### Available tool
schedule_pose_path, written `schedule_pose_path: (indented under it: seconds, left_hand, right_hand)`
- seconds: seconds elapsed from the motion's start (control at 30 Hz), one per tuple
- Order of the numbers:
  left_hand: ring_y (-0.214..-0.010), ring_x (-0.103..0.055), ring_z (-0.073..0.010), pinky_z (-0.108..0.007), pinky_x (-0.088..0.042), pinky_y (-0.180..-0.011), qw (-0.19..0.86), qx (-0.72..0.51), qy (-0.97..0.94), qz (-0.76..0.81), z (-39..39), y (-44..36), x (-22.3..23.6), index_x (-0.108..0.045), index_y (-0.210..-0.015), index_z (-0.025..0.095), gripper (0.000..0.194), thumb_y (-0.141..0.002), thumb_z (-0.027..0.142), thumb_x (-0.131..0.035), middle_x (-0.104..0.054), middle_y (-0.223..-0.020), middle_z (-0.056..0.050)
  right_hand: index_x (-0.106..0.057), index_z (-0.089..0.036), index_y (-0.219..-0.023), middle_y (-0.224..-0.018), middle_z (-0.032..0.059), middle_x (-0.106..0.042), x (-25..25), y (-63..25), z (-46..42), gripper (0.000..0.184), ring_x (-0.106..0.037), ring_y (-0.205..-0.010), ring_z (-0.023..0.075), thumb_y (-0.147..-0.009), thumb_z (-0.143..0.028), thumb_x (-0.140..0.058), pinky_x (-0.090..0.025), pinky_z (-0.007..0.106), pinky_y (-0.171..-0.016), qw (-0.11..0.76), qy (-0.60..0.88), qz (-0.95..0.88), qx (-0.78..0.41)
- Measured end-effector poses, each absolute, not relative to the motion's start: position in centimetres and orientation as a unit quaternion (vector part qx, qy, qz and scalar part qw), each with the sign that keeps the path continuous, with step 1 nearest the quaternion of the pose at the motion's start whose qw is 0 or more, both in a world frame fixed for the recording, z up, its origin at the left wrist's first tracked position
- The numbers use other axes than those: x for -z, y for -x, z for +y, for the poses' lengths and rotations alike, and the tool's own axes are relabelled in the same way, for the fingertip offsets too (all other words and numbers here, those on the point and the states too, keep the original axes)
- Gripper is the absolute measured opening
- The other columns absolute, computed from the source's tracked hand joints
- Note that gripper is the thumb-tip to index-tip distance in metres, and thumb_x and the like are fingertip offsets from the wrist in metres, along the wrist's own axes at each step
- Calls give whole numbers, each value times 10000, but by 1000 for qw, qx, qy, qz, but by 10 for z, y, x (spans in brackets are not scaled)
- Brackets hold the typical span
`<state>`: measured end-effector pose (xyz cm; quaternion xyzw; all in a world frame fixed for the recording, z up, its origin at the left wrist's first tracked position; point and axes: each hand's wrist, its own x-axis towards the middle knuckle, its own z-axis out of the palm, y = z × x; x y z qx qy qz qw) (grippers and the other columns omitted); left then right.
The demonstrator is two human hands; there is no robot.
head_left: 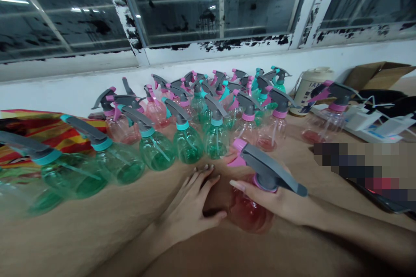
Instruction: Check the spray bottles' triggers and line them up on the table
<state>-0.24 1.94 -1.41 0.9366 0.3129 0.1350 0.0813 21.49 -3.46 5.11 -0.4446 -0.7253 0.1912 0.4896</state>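
My right hand is wrapped round the neck of a red spray bottle with a grey and pink trigger head. The bottle is at the near middle of the table, its nozzle pointing away to the left. Left of it, my left hand rests on the tabletop with fingers spread and nothing in it. Just beyond that hand stand green spray bottles, among them one with a teal collar and another beside it. Part of the red bottle is hidden behind my right fingers.
Several pink and green spray bottles crowd towards the window wall. A lone pink bottle stands at right, beside a white power strip. Behind are a tub and an open cardboard box. Patterned cloth lies far left.
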Motion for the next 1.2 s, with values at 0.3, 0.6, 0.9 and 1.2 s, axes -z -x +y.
schedule_pose_path:
  seconds: [0.3, 0.6, 0.9, 1.2]
  left_hand:
    - [-1323, -329, -350, -546, -298, -1057, 82, -107, -937, 323, 18, 1, 8, -371, -1392, 205, 689, -819, 506, -605, -317, -1481, -135]
    - [-1326, -329, -347, -552, -300, -1054, 83, -124, -937, 317, 19, 1, 10, -354, -1398, 221, 687, -820, 495, -604, -330, -1476, -128]
    - [-1309, -354, -352, -557, -306, -1046, 68, -120, -938, 317, 17, 1, 7, -409, -1347, 207, 644, -806, 488, -618, -354, -1459, -144]
    - [-1317, -342, -333, -533, -304, -1060, 64, -121, -938, 317, 18, 0, 9, -432, -1324, 187, 630, -806, 491, -622, -366, -1447, -145]
  right_hand:
    - [-621, -234, -906, -881, -2, -693, -55, -213, -35, 109, -675, -825, 167, -800, -253, -629, -542, 308, -788, 510, 443, -705, -215]
    - [-596, -224, -888, -834, 0, -680, -52, -213, -34, 92, -660, -759, 159, -810, -268, -618, -541, 292, -705, 500, 447, -707, -224]
    - [-576, -235, -619, -512, -55, -510, -57, -211, -37, 169, -487, -430, 105, -773, -274, -633, -434, 228, -400, 487, 468, -700, -231]
    - [-594, -228, -651, -553, -59, -550, -57, -208, -38, 124, -497, -448, 98, -762, -255, -643, -477, 234, -469, 504, 470, -686, -235]
